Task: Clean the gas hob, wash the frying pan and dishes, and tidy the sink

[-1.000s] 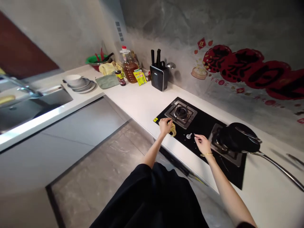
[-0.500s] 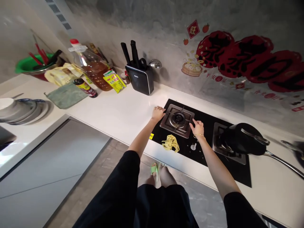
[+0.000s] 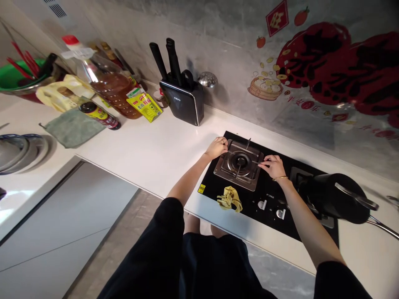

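Observation:
My left hand (image 3: pixel 217 148) grips the left arm of the metal pan support (image 3: pixel 238 171) over the left burner. On the opposite side, my right hand (image 3: pixel 274 167) pinches the support's right arm between thumb and fingers. The support appears raised a little off the square steel burner tray (image 3: pixel 223 172). Beneath it sits the round burner (image 3: pixel 241 161) with its dark cap. In front of the burner, a crumpled yellow cloth (image 3: pixel 230 198) lies on the black glass hob (image 3: pixel 215 191). Two silver knobs (image 3: pixel 262 204) are to the cloth's right.
A black pan (image 3: pixel 339 198) stands on the right burner, its handle pointing right. Left along the counter are a knife block (image 3: pixel 182 101), a yellow packet (image 3: pixel 144 105), a large oil bottle (image 3: pixel 112 89), a sauce bottle (image 3: pixel 99 115), a green cloth (image 3: pixel 73 127) and stacked dishes (image 3: pixel 23 151).
Both hands have closed on the pan support's arms and lifted it slightly. My right hand was open beside the burner before. The view has shifted, moving the counter items left.

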`<state>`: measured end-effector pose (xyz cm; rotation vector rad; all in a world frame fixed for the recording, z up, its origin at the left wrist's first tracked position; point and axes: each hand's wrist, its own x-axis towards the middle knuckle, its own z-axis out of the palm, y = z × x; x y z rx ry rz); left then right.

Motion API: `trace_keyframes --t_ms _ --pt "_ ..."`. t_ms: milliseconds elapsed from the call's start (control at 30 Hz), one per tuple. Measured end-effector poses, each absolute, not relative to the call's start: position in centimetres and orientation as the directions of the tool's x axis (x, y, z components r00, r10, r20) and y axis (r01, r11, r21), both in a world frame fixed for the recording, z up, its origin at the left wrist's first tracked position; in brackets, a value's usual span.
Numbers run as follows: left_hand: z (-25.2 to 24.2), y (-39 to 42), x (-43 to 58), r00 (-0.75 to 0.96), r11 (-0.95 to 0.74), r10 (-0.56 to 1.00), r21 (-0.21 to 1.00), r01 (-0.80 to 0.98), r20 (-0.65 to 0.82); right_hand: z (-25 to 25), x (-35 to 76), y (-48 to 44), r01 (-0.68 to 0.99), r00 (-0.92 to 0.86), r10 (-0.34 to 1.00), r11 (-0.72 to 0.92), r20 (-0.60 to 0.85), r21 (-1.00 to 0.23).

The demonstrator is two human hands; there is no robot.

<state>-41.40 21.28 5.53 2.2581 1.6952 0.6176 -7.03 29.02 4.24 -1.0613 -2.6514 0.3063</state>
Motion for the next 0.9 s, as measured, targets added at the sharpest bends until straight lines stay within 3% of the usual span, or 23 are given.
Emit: trace_keyframes --t_ms 233,500,733,900 --pt "9.4 17.1 -49.9 0.248 -0.274 0.962 0.373 0.886 0.118 8.7 -15.2 26.1 0.593 -0.719 0.671 0.728 0.181 -0.344" --pt "7.8 9.9 -64.7 0.138 -0.136 0.99 0.298 0.945 0.014 4.4 -32.0 19.2 0.594 -0.721 0.691 0.656 0.054 -0.465" --pt "5.6 7.7 -71.4 0.076 -0.072 0.997 0.31 0.948 0.0 3.5 -40.1 16.0 0.721 -0.6 0.797 0.503 -0.066 -0.476" --pt "6.3 7.1 -68.7 0.037 -0.069 0.992 0.281 0.957 0.119 5.3 -34.9 10.8 0.812 -0.373 0.924 0.367 0.08 -0.454"
